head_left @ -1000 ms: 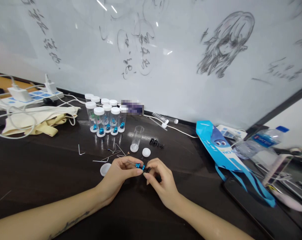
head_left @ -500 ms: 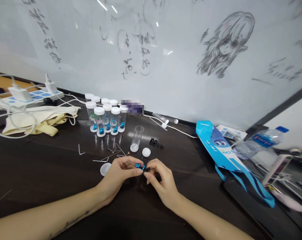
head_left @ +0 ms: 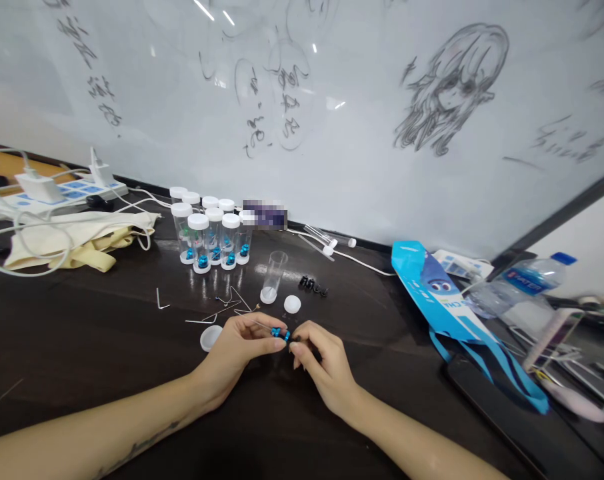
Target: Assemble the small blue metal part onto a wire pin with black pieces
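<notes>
My left hand (head_left: 239, 343) pinches a small shiny blue metal part (head_left: 277, 332) between thumb and fingers. A thin wire-like rod shows along those fingers. At the part's right end, my right hand (head_left: 327, 363) has its fingertips closed on a small dark piece (head_left: 295, 339), mostly hidden. Just beyond the hands stand an uncapped clear tube (head_left: 277, 270) and a round white cap (head_left: 293, 305). Another white cap (head_left: 211, 339) lies beside my left wrist. Bent thin metal rods (head_left: 227, 309) and an L-shaped hex key (head_left: 159, 300) lie behind it. Several small black parts (head_left: 313, 286) sit in a row.
Several white-capped clear tubes (head_left: 201, 243) with blue parts stand at back left. Left of them are a cream cloth bag (head_left: 77, 237) and a power strip (head_left: 72, 193). To the right lie a blue bag (head_left: 432, 293) and a plastic bottle (head_left: 527, 283). A whiteboard (head_left: 342, 167) rises behind.
My right fingertips have shifted very slightly at the end of the blue part, and less of the dark piece shows. My left hand stays in place.
</notes>
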Available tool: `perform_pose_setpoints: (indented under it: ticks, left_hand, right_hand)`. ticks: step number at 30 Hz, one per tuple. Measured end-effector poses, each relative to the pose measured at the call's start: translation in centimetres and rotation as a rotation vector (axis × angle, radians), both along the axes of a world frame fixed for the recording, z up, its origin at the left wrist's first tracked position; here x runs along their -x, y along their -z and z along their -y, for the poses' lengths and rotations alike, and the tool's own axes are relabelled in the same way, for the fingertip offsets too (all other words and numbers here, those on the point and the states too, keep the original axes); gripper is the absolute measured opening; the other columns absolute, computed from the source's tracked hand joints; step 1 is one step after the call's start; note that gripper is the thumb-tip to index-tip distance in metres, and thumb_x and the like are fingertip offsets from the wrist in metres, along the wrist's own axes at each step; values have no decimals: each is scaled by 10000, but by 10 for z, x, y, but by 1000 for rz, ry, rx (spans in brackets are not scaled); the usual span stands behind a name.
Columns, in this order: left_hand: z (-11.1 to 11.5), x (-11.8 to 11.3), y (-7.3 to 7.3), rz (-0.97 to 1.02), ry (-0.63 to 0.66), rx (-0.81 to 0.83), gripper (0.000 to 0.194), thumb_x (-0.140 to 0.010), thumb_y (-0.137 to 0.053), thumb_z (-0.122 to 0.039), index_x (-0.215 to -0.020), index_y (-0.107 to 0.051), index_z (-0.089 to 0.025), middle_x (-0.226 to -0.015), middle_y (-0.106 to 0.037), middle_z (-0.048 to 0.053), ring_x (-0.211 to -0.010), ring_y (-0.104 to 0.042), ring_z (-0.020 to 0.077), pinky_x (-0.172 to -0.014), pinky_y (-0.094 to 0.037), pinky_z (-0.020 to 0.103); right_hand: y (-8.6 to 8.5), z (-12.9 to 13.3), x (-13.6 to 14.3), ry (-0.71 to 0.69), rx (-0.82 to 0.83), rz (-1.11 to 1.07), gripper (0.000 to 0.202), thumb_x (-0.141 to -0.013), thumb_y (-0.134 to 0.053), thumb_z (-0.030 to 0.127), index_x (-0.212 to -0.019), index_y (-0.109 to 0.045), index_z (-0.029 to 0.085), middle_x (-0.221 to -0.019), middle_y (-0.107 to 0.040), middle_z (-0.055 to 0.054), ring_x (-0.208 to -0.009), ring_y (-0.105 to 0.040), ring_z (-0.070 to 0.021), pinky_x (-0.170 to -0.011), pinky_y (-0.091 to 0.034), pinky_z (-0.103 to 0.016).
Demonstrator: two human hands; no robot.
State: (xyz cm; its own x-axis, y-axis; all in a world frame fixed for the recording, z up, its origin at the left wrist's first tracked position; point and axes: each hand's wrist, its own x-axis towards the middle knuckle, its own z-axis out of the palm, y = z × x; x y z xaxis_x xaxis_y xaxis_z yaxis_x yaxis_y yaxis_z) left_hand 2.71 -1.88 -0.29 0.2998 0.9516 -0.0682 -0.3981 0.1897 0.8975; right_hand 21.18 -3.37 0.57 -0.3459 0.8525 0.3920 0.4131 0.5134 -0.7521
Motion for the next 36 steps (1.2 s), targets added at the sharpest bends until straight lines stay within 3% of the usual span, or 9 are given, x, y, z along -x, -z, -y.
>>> perform_pose_setpoints:
  ticks: [5, 12, 17, 21, 25, 30, 33, 36]
  left_hand:
    - [-1, 0, 0, 12, -2, 7, 192, -653, -840, -192, -831, -771, -210, -653, -692, -31, -655, -589, 105, -688, -449, 210]
    - [-1, 0, 1, 20, 9, 11, 196, -649, -843, -180, -831, -773, -201, -734, -737, -7, -712, -623, 119, -733, -461, 226]
    - [0, 1, 1, 17, 13, -1, 201, -652, -843, -176, -838, -773, -204, -741, -748, -7, -707, -633, 114, -736, -465, 223]
    - [-2, 0, 1, 18, 10, -8, 192, -657, -840, -168, -834, -774, -206, -748, -747, -13, -720, -629, 107, -744, -464, 211]
    - [-2, -1, 1, 17, 10, 0, 195, -660, -839, -170, -840, -773, -203, -750, -747, -12, -722, -626, 104, -740, -462, 205]
    - [-2, 0, 1, 20, 13, -2, 197, -658, -840, -171, -841, -772, -197, -740, -746, -13, -706, -621, 100, -728, -462, 201]
    - [-1, 0, 2, 11, 13, 2, 204, -654, -844, -175, -842, -771, -200, -745, -752, -12, -712, -629, 106, -732, -466, 205]
    - [1, 1, 3, 6, 21, -2, 219, -641, -851, -171, -843, -771, -203, -766, -761, -6, -728, -641, 118, -736, -473, 217]
  right_hand:
    - [7, 0, 1, 3, -8, -80, 89, -927, -580, 283, -977, -563, 212, -968, -572, -42, -568, -574, -102, -554, -466, -252]
    - [4, -1, 0, -8, 46, -29, 109, -946, -564, 279, -873, -563, 198, -626, -562, 36, -549, -564, -124, -575, -442, -242]
    - [1, -1, -1, -24, 91, 16, 298, -1003, -447, 304, -756, -563, 184, -664, -579, 5, -590, -581, -127, -585, -432, -239]
    - [-1, 1, 0, -1, 45, 27, 227, -981, -486, 282, -784, -552, 190, -648, -556, 17, -582, -551, -126, -582, -419, -242]
    - [1, 2, 2, 14, -21, 11, 6, -920, -553, 203, -926, -551, 201, -700, -540, 25, -558, -522, -113, -541, -416, -228]
    - [4, 1, 3, 3, -60, -5, 94, -889, -556, 166, -978, -545, 197, -836, -550, -7, -580, -532, -104, -533, -425, -222]
    - [1, 1, 2, -1, -40, 24, 27, -914, -544, 198, -889, -552, 191, -749, -542, 8, -575, -519, -110, -546, -411, -228]
    - [-1, 1, 1, -4, -18, 56, 179, -940, -522, 232, -768, -538, 187, -657, -523, 21, -569, -503, -116, -558, -391, -232]
